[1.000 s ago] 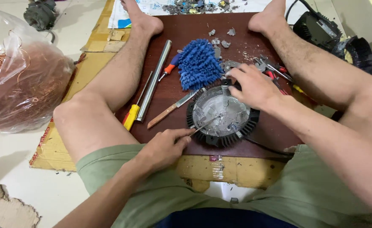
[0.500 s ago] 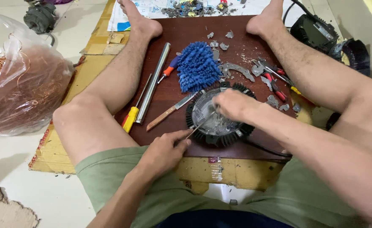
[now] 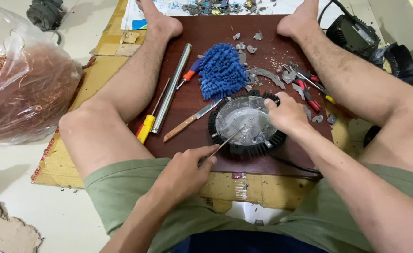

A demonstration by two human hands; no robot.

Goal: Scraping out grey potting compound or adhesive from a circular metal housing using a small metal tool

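Note:
A round black finned part with a silver centre (image 3: 245,122) lies on a dark brown board (image 3: 215,33) between my legs. My right hand (image 3: 285,112) grips its right rim. My left hand (image 3: 185,171) is closed on a thin metal tool (image 3: 224,143) whose tip rests inside the silver centre. A wooden-handled knife (image 3: 190,122) lies just left of the part, and a blue fluffy cloth (image 3: 221,70) sits behind it.
A steel rod (image 3: 171,89) and a yellow-handled screwdriver (image 3: 146,127) lie by my left leg. Red-handled pliers (image 3: 305,86) and grey metal scraps (image 3: 265,75) lie at the right. A clear bag of copper wire (image 3: 23,89) is on the left, black parts (image 3: 356,33) at the far right.
My right hand slid from the far right rim across the top of the part, then settled on its right rim. My left hand keeps the thin tool in the part.

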